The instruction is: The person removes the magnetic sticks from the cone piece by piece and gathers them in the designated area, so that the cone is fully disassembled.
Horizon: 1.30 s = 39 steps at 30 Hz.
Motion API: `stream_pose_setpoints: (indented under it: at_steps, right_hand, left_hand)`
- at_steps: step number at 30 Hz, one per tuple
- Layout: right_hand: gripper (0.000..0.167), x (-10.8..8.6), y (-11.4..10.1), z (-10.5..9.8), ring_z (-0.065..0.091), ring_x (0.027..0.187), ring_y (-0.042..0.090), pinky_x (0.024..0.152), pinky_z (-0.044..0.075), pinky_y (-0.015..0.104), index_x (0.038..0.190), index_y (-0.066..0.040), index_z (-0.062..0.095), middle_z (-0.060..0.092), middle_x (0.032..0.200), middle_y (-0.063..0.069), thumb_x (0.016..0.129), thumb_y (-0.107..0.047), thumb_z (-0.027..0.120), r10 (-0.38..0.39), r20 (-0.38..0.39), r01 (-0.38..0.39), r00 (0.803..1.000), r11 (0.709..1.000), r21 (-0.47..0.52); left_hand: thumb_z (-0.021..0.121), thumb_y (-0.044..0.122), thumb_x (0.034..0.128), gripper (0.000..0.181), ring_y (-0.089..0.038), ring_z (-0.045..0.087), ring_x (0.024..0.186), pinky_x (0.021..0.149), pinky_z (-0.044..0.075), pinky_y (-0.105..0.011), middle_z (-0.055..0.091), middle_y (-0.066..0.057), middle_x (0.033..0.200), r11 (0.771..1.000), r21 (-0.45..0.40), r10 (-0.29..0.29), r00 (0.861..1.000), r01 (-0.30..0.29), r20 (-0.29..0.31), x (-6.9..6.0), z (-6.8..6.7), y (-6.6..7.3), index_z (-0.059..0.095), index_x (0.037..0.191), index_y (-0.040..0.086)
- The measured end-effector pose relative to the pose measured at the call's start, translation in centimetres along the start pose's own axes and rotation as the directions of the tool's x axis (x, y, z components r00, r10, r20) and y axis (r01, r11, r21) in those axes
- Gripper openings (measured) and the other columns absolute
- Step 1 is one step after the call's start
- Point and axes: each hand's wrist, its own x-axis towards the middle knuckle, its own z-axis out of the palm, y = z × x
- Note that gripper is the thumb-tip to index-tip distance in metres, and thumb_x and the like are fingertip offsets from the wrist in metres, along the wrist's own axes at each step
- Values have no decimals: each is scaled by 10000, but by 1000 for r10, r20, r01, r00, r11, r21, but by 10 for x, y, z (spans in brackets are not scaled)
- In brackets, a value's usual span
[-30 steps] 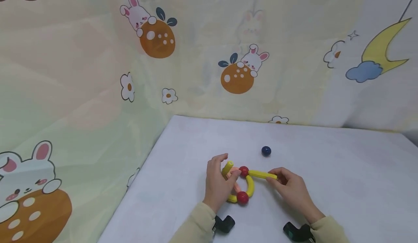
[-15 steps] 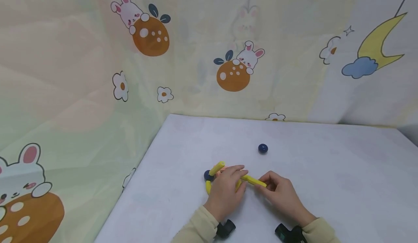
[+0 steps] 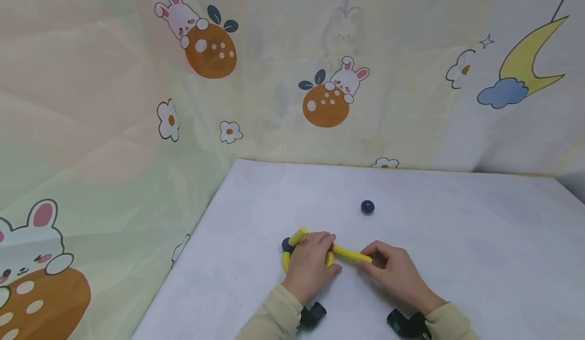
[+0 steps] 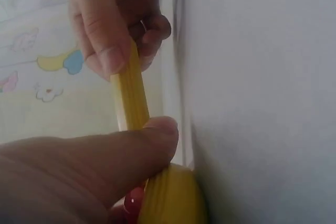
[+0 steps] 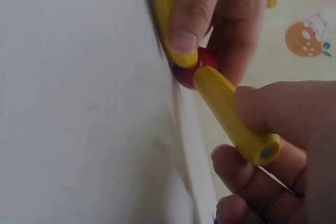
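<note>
My right hand (image 3: 399, 275) pinches the far end of a straight yellow magnetic stick (image 3: 352, 254) between thumb and fingers. A grey disc shows in that stick's end in the right wrist view. The other end meets a red ball (image 5: 187, 78). My left hand (image 3: 311, 264) grips the joined shape around this ball, its thumb on a curved yellow stick (image 5: 167, 17). Left of that hand, a dark blue ball (image 3: 287, 245) and a raised yellow stick (image 3: 299, 235) stick out. Most of the shape is hidden under the left hand.
A loose dark blue ball (image 3: 367, 207) lies farther back on the white table (image 3: 457, 238). Black wrist cameras (image 3: 313, 315) sit at both cuffs. A printed cloth (image 3: 265, 76) with rabbits and flowers hangs behind and to the left.
The left hand has shifted over the joined shape, covering the red balls seen earlier. The shape has moved left and turned, uncovering a blue ball. The right hand keeps hold of the straight stick.
</note>
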Motion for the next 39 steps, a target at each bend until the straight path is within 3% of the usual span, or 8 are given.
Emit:
stream_pose_setpoints:
  at_steps: [5,10,14,17,21,25,35,39]
  right_hand:
    - [175,1,9,-2,476,650,89,574,417,226,891,-226,683,579,735,-111,790,-165,813,-11,-32,11,999,1000,-21]
    - [169,2,11,-3,491,665,94,587,437,228,892,-216,689,620,786,-107,791,-159,812,-13,-28,13,1000,1000,-1]
    - [185,1,13,-3,486,663,85,586,428,223,908,-236,698,611,771,-126,786,-167,819,-20,-34,20,999,1000,-23]
    - [208,0,15,-4,475,665,79,579,418,222,941,-234,710,592,755,-129,782,-154,819,-37,-41,35,998,999,-41]
    - [240,-1,16,-4,465,666,76,571,409,220,973,-217,715,566,737,-121,776,-127,817,-47,-51,44,998,997,-58]
    - [251,0,17,-3,460,671,78,571,406,217,994,-199,712,555,739,-113,779,-118,815,-36,-51,32,998,997,-70]
    - [193,5,9,-5,470,719,110,609,411,224,1020,-156,714,602,802,-73,836,-163,771,37,-28,-39,999,998,-51]
    - [189,6,10,-9,492,748,120,630,432,229,1034,-142,708,641,865,-50,853,-165,756,56,-15,-56,998,997,-46]
  left_hand:
    - [819,245,778,495,-115,589,1135,986,461,-314,648,47,1161,998,7,60,997,-60,-53,0,0,-2,655,1233,139]
    - [769,34,735,397,-114,633,1024,946,486,-298,693,37,1052,992,34,123,978,-119,-170,0,1,-5,704,1120,110]
    - [725,-48,715,373,-132,643,995,902,498,-252,696,8,1008,990,29,143,970,-140,-197,1,2,-7,713,1065,83]
    - [731,-33,748,319,-129,643,1001,894,503,-237,688,3,1005,993,-4,114,977,-116,-182,2,4,-8,714,1045,81]
    - [793,88,787,274,-110,646,993,863,515,-238,685,31,1003,995,-101,0,991,-14,-135,2,8,-10,717,1050,97]
    - [811,161,797,285,-101,654,983,853,521,-251,683,53,1001,981,-176,-95,992,78,-88,3,10,-10,709,1057,110]
    - [817,134,792,278,-111,653,988,865,528,-265,689,53,983,961,-246,-146,988,129,-51,3,3,-7,702,1041,93]
    - [821,127,786,282,-121,651,981,859,530,-268,688,43,969,963,-238,-141,989,125,-51,3,3,-6,698,1035,83]
